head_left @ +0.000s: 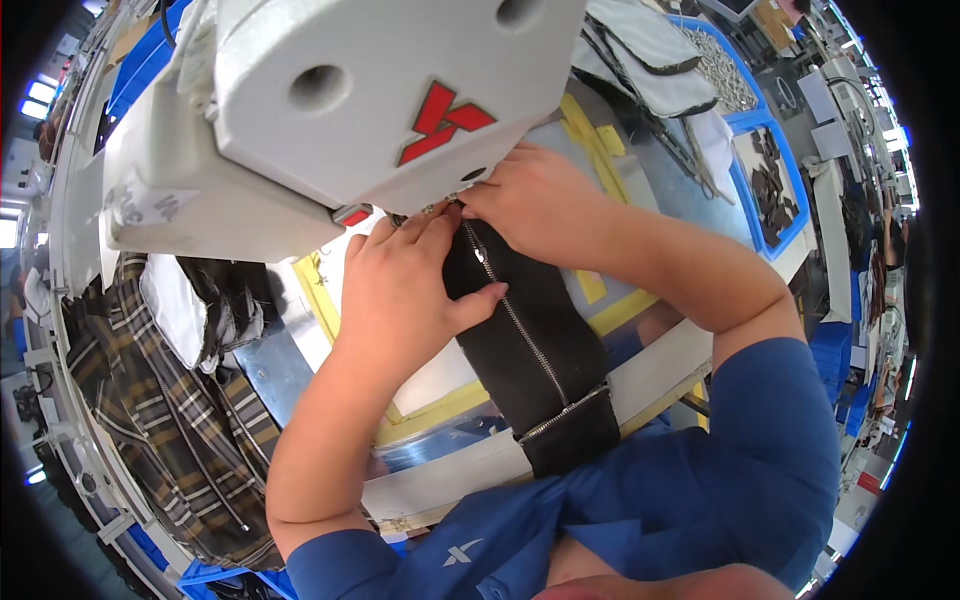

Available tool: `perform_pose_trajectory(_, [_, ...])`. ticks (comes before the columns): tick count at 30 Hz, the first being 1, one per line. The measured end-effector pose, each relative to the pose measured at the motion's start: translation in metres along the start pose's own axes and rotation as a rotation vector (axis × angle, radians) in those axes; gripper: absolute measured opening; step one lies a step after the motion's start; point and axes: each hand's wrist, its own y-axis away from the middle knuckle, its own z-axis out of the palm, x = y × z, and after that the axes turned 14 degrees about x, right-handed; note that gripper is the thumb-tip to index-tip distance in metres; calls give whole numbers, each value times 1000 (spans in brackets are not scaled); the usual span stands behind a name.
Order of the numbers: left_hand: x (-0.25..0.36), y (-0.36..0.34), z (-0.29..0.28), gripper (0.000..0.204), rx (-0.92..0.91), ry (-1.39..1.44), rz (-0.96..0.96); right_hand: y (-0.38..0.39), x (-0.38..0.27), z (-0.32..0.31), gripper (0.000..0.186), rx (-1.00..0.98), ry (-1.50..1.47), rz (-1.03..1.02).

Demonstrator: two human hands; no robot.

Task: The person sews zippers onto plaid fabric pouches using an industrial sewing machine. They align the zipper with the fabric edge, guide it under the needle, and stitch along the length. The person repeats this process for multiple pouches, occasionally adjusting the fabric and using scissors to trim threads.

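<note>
A long black fabric piece with a metal zipper (pixel 530 340) runs from under the sewing machine head (pixel 390 90) toward my body and over the table's front edge. A silver zipper pull sits partway along its teeth. My left hand (pixel 400 280) presses on its left side, fingers stretched toward the machine and thumb spread across near the zipper. On the far right side, my right hand (pixel 545 205) has its fingers bent and closed on the far end of the piece, close to the needle area. The machine head partly hides the fingertips of both hands.
Plaid garments (pixel 160 400) and black-and-white pieces lie at the left. More white and black pieces (pixel 650 60) are piled at the far right. Blue-rimmed trays hold metal parts (pixel 715 70) and dark small pieces (pixel 768 185). Yellow tape (pixel 430 410) marks the table.
</note>
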Motion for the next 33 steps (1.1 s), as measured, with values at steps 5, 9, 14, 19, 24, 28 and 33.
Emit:
perform_pose_trajectory(5, [6,0,-3,77,-34,-55,2,7,-1,3,25,56,-6,5])
perform_pose_trajectory(9, [4,1,-2,80,-45,-47,8,7,-1,3,25,66,-6,8])
perform_pose_trajectory(14, [5,1,0,81,-36,-22,2,6,-2,0,24,42,6,22])
perform_pose_trajectory(19, [5,0,3,79,13,-28,48,6,1,-4,21,35,23,-19])
perform_pose_trajectory(24, [5,2,-3,78,-56,-68,-7,2,-8,6,21,91,12,-25])
perform_pose_trajectory(28, [9,3,2,83,-61,-107,22,8,-2,5,24,66,22,-10])
perform_pose_trajectory(33, [19,13,14,90,-7,-221,81,10,2,2,30,36,-33,3])
